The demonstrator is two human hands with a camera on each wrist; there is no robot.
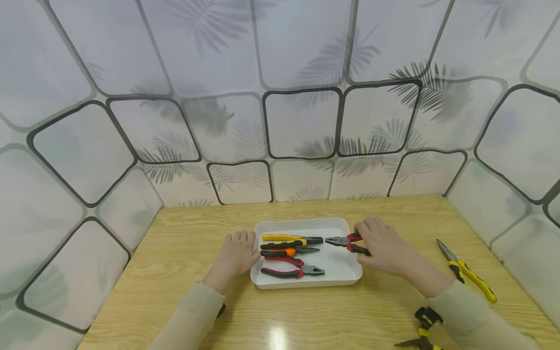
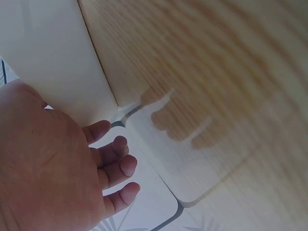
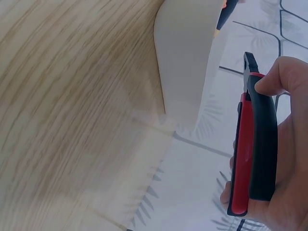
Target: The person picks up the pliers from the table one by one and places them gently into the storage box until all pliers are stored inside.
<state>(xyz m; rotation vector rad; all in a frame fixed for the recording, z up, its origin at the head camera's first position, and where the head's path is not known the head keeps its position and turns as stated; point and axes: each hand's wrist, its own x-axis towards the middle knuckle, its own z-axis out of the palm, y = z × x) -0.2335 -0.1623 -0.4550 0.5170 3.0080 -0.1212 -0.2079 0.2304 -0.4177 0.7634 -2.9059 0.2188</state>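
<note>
From where I stood I counted six pairs of pliers in sight: three lying in the white tray, one in a hand, two out on the wood. In the tray (image 1: pixel 339 267), from back to front, were one yellow-and-black pair (image 1: pixel 282 244), one orange-and-black pair (image 1: pixel 286 252) and one red-and-black pair (image 1: pixel 293 273), all with their noses toward the right. The person's right hand (image 1: pixel 387 245) gripped a second red-and-black pair (image 3: pixel 262 139), thumb pressed along one handle and fingers curled round, its nose pointing left over the tray's right end. The left hand (image 1: pixel 236 255) was at the tray's left end, fingers loosely spread and slightly bent, gripping nothing; I couldn't tell how firmly the thumb touched the rim.

Of the two pairs on the wood, one long-nosed yellow pair (image 1: pixel 463 272) lay well off to the right, partly behind the right sleeve (image 1: pixel 465 306); the other, a black-and-yellow pair (image 1: pixel 422 341), was cut off at the near edge of my view.

The table (image 1: pixel 188 248) was pale, grained wood, with a bright patch of glare toward the front. Around it, on three sides, rose pale walls (image 1: pixel 302 124) patterned with rounded grey and black outlines and feathery leaves.
</note>
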